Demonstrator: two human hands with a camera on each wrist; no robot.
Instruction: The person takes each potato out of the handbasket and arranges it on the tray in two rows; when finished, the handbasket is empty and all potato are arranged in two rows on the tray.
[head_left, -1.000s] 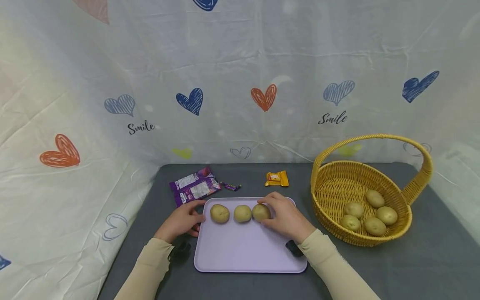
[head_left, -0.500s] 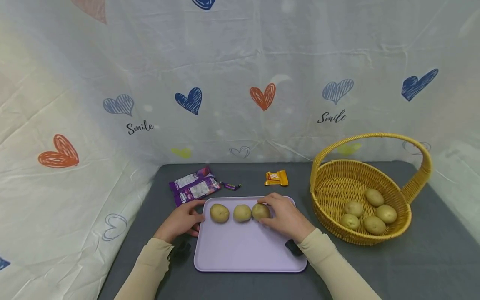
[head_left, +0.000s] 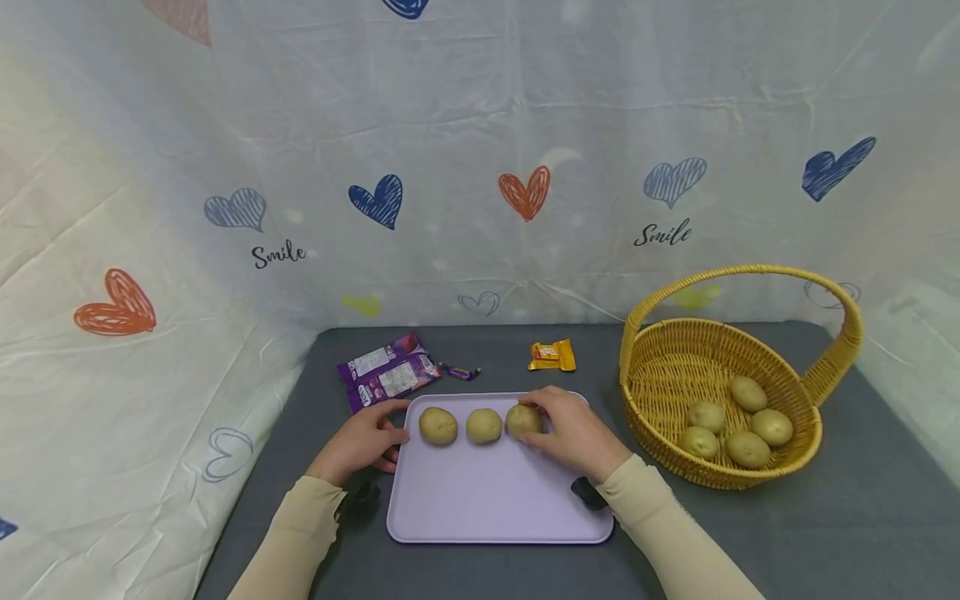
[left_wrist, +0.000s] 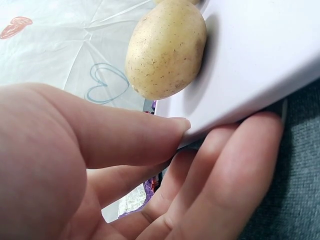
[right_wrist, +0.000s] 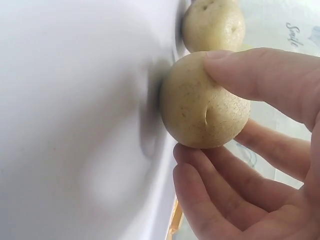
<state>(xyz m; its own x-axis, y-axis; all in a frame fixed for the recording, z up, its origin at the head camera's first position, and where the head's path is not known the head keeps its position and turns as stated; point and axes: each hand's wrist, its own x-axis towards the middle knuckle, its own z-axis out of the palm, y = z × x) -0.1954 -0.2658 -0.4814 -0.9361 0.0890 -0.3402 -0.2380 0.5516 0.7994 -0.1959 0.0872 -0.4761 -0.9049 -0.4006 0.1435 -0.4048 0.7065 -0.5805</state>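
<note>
On a pale purple tray [head_left: 498, 500] lie three potatoes in a row along the far side. My right hand [head_left: 573, 429] grips the rightmost potato [right_wrist: 200, 107], thumb on one side and fingers on the other. A narrow gap parts it from the middle potato [head_left: 483, 426]. At the tray's left edge, my left hand [head_left: 360, 442] pinches the rim, its thumb on top and fingers beneath, as the left wrist view shows. The left potato [left_wrist: 167, 47] sits just inside that edge, apart from the thumb.
A yellow wicker basket [head_left: 641, 421] with a tall handle and several potatoes stands to the right. Behind the tray lie a purple packet [head_left: 390, 372], a small purple sweet [head_left: 460, 372] and an orange wrapped snack [head_left: 552, 356] on the dark grey tabletop [head_left: 480, 575].
The rightmost potato has shifted slightly right in my right hand, and a gap now shows between it and the middle potato. My left hand keeps its place on the tray.
</note>
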